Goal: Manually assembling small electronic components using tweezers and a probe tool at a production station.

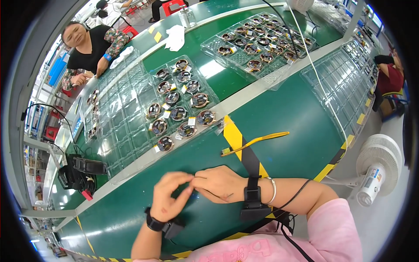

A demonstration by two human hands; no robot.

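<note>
My left hand (169, 195) and my right hand (221, 184) meet over the green table, fingertips touching. The left thumb and fingers curve into a pinch against the right fingers. Whatever lies between the fingertips is too small or hidden to make out. A thin dark strand (213, 193) runs across the back of my right hand. Both wrists wear black straps with small dark boxes. Beyond my right hand, a yellow toothbrush (255, 142) lies across yellow-and-black tape (233, 135), its bristles toward the left.
Clear plastic trays (126, 102) hold several round watch-like parts (172, 97) beyond a metal rail. Another filled tray (257, 48) stands farther back, and a clear tray (325, 85) lies at right. A white fan (379, 161) is at the right edge. A co-worker (94, 48) sits far left.
</note>
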